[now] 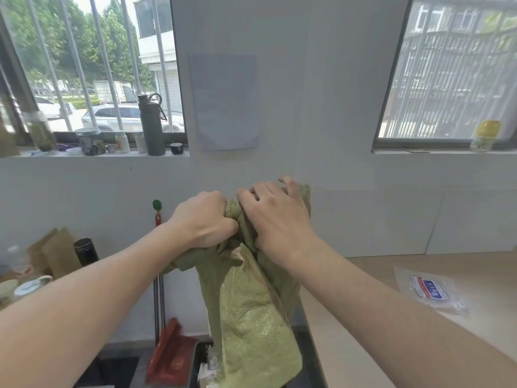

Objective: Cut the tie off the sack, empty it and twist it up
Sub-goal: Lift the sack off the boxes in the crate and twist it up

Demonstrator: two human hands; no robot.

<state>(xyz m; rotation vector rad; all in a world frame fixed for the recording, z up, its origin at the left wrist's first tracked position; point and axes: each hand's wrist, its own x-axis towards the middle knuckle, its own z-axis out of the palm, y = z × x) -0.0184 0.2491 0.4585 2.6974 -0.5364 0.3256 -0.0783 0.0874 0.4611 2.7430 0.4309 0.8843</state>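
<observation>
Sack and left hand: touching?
Touching. The head view shows the left hand gripping the bunched top of the sack, fingers curled round the fabric.

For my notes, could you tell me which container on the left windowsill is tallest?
The dark green bottle; it rises well above the small jars beside it.
</observation>
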